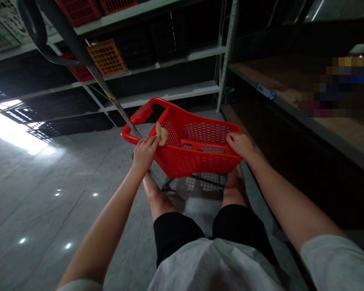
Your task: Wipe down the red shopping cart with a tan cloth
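Observation:
A red plastic shopping cart (200, 163) with perforated walls stands across in front of my legs, its basket holding nothing that I can see. My left hand (144, 151) is closed on a beige cloth (161, 134), which lies over the basket's rim near the handle end. At the opposite end, my right hand (240, 144) grips the rim with its fingers curled over the edge. The cart's red handle (142, 114) rises at the left, beyond my left hand.
A metal rack (194, 89) with orange (107, 57) and dark crates stands behind the cart. To the right is a low wooden shelf (279, 76) with a blue label (266, 91). A grey pole (109, 93) slants down at the left. Grey floor (79, 210) reflects lights.

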A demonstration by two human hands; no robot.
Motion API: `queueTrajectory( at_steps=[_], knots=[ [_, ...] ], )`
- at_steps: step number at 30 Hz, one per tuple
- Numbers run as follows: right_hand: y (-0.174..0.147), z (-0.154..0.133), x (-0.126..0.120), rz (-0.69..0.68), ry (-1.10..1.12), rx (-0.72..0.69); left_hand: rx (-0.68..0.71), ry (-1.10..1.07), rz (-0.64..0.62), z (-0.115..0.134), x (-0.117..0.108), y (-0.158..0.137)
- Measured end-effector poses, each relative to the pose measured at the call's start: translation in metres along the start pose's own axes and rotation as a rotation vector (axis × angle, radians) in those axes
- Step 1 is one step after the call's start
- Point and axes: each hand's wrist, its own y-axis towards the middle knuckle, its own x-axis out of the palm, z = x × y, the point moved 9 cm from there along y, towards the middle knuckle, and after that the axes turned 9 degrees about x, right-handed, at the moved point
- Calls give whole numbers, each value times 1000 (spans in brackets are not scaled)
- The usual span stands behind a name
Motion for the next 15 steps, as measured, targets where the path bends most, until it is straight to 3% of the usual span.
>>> queueTrajectory(
  at_steps=[3, 7, 9, 12, 15],
  knots=[
    [-11, -12, -7, 53, -3, 49, -75, -57, 24, 39, 20, 12],
    [-48, -62, 17, -58, 21, -173, -38, -194, -4, 122, 61, 50],
    [-55, -73, 26, -41, -41, -226, 26, -254, -35, 146, 77, 70],
    [-41, -71, 34, -32, -125, -240, 209, -293, -71, 148, 86, 87],
    [-13, -64, 36, -65, -169, -241, 300, -245, -27, 103, 78, 81]
  ],
)
